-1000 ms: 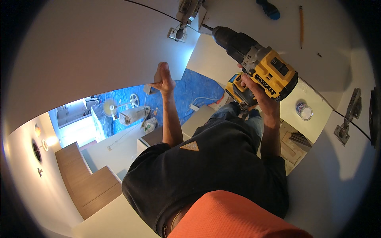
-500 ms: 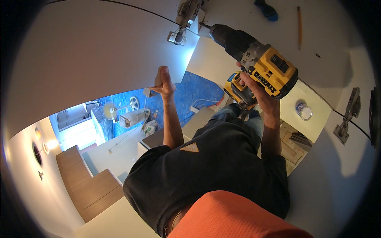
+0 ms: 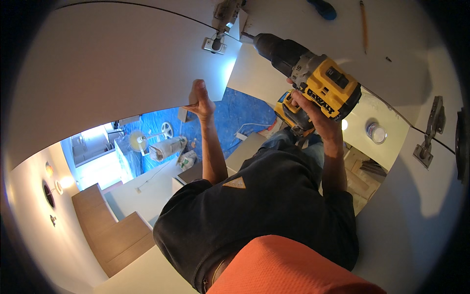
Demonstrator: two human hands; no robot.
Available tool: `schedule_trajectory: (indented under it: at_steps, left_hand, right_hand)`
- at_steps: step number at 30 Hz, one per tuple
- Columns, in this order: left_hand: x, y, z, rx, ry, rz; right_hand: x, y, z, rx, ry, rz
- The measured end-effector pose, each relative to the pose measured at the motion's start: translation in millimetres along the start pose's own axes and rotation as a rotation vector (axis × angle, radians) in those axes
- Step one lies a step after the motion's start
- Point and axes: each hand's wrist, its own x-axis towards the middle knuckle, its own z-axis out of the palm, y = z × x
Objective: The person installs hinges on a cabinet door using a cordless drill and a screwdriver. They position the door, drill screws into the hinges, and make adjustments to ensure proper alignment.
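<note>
My right hand (image 3: 320, 117) is wrapped round the grip of a yellow-and-black cordless drill (image 3: 320, 78). The drill's bit points up and left, close to a metal hinge (image 3: 215, 45) that joins a pale cabinet door (image 3: 127, 59) to the cabinet. Whether the bit touches the hinge or a screw, I cannot tell. My left hand (image 3: 200, 102) grips the lower edge of this door near its corner, thumb on the visible face and fingers partly hidden behind.
On the cabinet panel lie a blue-handled screwdriver (image 3: 324, 9), a pencil (image 3: 364, 28) and a small screw (image 3: 388, 59). A second hinge (image 3: 431, 134) is at the right. A small can (image 3: 376, 132) stands on a pale surface. Blue sheeting (image 3: 245, 110) covers the floor below.
The view has shifted slightly, so the panel, pencil and hinge sit a little further left. The drill's bit remains near the upper hinge, and both hands keep their grips.
</note>
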Motion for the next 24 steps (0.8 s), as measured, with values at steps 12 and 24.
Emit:
schedule_trajectory:
  at_steps: [12,24]
  left_hand:
    - [3,-13,-9,-0.002,0.027,-0.030]
    - [14,-21,-26,-0.049,-0.107,0.007]
  right_hand:
    - [-14,18,3,-0.131,0.006,-0.117]
    - [-19,7,3,0.170,0.054,0.065]
